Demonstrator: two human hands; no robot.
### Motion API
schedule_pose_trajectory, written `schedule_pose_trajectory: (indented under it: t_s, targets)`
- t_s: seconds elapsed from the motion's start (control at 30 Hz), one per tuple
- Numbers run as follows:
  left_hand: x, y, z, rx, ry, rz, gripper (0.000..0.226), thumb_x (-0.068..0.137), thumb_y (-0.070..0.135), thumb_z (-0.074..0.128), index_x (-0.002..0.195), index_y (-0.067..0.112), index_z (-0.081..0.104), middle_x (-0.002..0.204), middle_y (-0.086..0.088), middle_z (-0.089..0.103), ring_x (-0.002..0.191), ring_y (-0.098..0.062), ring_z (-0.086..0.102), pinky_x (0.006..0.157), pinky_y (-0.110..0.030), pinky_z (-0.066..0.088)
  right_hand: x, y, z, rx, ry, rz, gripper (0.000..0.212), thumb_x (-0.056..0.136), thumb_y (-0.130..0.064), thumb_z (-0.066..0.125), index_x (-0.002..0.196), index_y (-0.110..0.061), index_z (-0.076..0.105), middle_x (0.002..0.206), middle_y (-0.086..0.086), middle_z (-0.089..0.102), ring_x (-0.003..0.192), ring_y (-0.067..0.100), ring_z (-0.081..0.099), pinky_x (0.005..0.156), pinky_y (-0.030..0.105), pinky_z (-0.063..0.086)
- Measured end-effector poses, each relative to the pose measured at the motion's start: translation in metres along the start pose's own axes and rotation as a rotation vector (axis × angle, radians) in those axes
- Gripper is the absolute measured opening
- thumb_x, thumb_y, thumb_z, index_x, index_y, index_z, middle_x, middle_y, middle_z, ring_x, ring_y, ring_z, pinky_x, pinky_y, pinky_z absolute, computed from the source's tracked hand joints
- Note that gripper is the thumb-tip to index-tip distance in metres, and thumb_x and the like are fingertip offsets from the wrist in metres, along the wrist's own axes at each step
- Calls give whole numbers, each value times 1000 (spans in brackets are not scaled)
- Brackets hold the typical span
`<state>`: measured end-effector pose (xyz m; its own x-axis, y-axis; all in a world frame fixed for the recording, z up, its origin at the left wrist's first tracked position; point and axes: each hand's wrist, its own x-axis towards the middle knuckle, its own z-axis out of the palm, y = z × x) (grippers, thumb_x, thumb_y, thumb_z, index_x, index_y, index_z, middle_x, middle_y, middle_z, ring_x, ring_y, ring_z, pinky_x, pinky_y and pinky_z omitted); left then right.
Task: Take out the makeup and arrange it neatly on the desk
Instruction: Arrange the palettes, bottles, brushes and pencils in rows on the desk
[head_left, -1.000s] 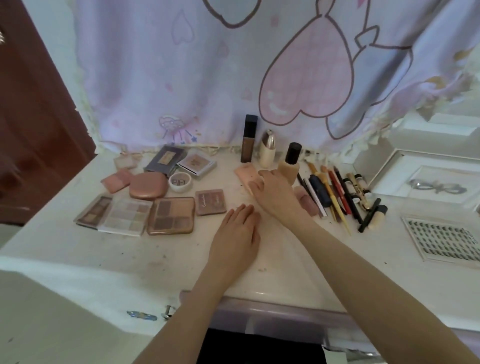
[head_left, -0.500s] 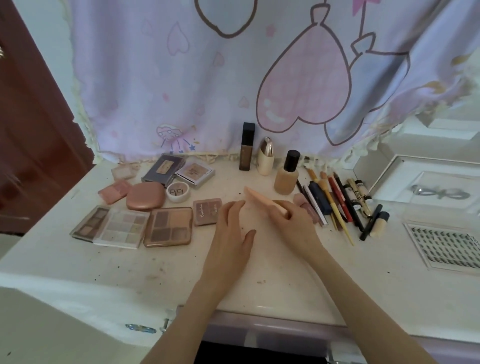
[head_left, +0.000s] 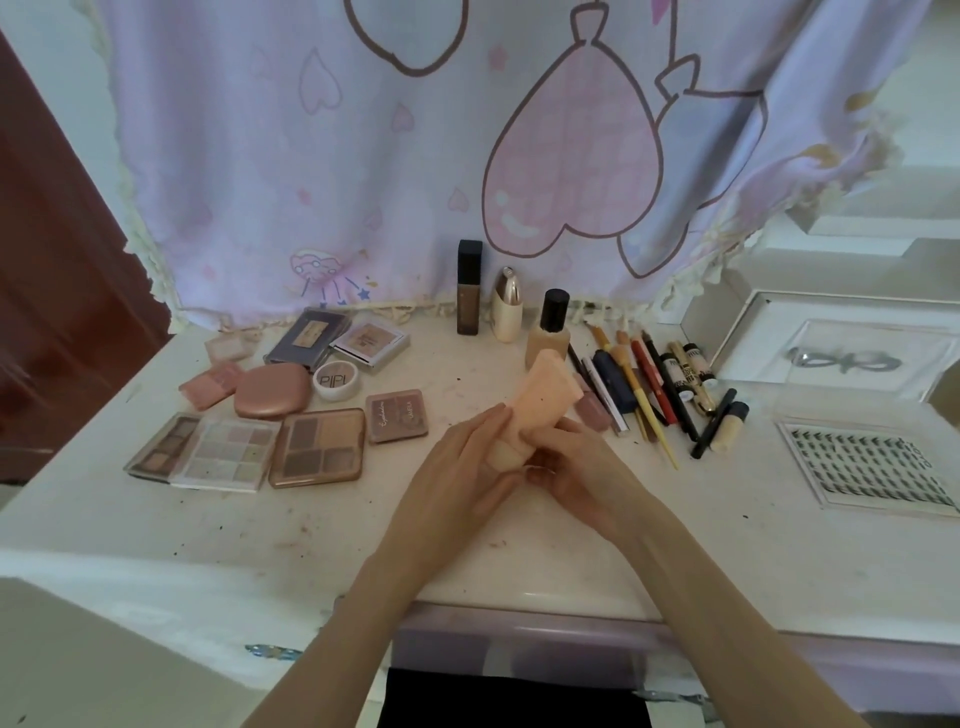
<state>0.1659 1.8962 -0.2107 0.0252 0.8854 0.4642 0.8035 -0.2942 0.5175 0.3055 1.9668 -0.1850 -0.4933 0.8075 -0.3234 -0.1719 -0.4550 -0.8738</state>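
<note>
A peach-coloured makeup tube (head_left: 540, 400) is lifted above the middle of the white desk (head_left: 260, 535), cap end toward me. My right hand (head_left: 576, 467) grips its lower end from the right. My left hand (head_left: 457, 473) touches the tube's cap end from the left, fingers fairly straight along it. Eyeshadow palettes (head_left: 317, 447), compacts (head_left: 270, 389) and a small round jar (head_left: 336, 380) lie at the left. Three bottles (head_left: 550, 332) stand at the back. Pencils and brushes (head_left: 644, 384) lie in a row on the right.
A pink heart-print curtain (head_left: 467, 156) hangs behind the desk. A white box with a bow (head_left: 836, 353) and a false-lash tray (head_left: 867, 462) sit at the right. A brown door (head_left: 57, 260) stands at the left. A purple drawer front (head_left: 545, 644) runs below the desk edge.
My right hand picked the peach tube off the desk and brought it toward me. My left hand rose from the desk and came against the tube.
</note>
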Motion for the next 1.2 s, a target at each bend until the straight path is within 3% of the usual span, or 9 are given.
schedule_pose_trajectory:
  t_s: [0.17, 0.33, 0.5, 0.6, 0.67, 0.77, 0.93, 1.07, 1.2]
  targets:
    - [0, 2, 1, 21, 35, 54, 60, 81, 28, 68, 132, 11, 45, 129, -6, 52, 117, -16, 50, 98, -31, 44, -1, -1, -2, 143, 151, -75, 38, 81, -22, 68, 115, -13, 53, 105, 12, 64, 93, 24, 66, 66, 36, 57]
    - [-3, 2, 2, 122, 142, 101, 44, 84, 34, 53, 114, 2, 54, 110, -14, 56, 97, -22, 58, 81, -28, 49, -5, 0, 6, 231, 168, -131, 25, 82, -13, 67, 105, -18, 57, 86, 5, 66, 79, 18, 69, 64, 33, 57]
    - [1, 0, -3, -140, 181, -143, 24, 96, 23, 31, 82, 19, 50, 82, 4, 45, 72, -3, 44, 68, -14, 32, -7, 8, 14, 200, 205, -91, 16, 78, -11, 71, 89, -17, 61, 82, 2, 66, 86, 19, 62, 86, 41, 52]
    - [0, -2, -2, -278, 208, -274, 19, 97, 21, 38, 88, 37, 37, 78, 15, 49, 73, 7, 50, 62, -6, 35, -8, 11, 15, 274, 185, -33, 20, 74, -17, 73, 90, -12, 62, 72, 0, 67, 76, 16, 60, 72, 33, 53]
    - [-4, -1, -1, -244, 168, -202, 11, 94, 30, 42, 100, 36, 35, 84, 17, 47, 77, 6, 50, 64, -3, 36, -8, 10, 15, 310, 205, -3, 23, 76, -21, 72, 92, -10, 59, 73, 3, 62, 64, 14, 56, 55, 25, 50]
    - [-5, -2, 4, -153, 66, -56, 34, 88, 33, 56, 115, 24, 38, 93, 12, 41, 76, -4, 44, 65, -13, 40, -9, 10, 13, 345, 242, 23, 23, 86, -27, 63, 98, -9, 55, 76, 7, 56, 52, 12, 55, 45, 22, 47]
    - [0, -6, 0, -254, 58, -219, 14, 90, 27, 54, 87, 33, 43, 76, 13, 49, 71, 5, 48, 61, -9, 36, -13, 7, 4, 422, 207, 45, 20, 87, -26, 60, 97, -9, 57, 81, 10, 59, 61, 17, 54, 48, 24, 49]
    - [3, -7, -3, -321, 173, -319, 9, 91, 22, 53, 84, 25, 47, 70, 11, 52, 65, 7, 50, 57, -7, 36, -21, 3, -5, 322, 127, 33, 21, 82, -14, 63, 101, -3, 59, 74, 11, 69, 62, 21, 66, 52, 25, 54]
    - [4, -7, -6, -378, 327, -371, 10, 90, 17, 56, 86, 25, 52, 72, 12, 53, 65, 8, 51, 59, -4, 37, -24, 5, -13, 244, 130, -23, 22, 83, 1, 60, 105, 4, 59, 100, 19, 69, 84, 31, 70, 63, 31, 58]
